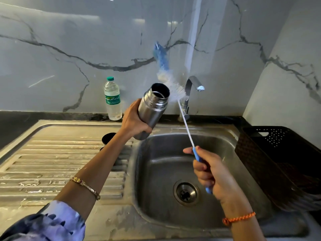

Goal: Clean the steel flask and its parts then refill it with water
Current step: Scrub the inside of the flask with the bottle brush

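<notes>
My left hand (134,120) grips the lower body of the open steel flask (152,110), tilted with its mouth up and to the right, above the sink's left rim. My right hand (211,171) holds the blue handle of a long bottle brush (186,126) over the basin. Its white and blue bristle head rises outside the flask, just right of the mouth, blurred. Two dark flask parts (108,138) sit on the drainboard, partly hidden by my left forearm.
A steel sink (159,171) with a drain lies below my hands, its tap (192,84) behind the brush. A ribbed, wet drainboard (57,164) spreads left. A plastic water bottle (112,100) stands at the wall. A dark plastic basket (278,162) sits right of the basin.
</notes>
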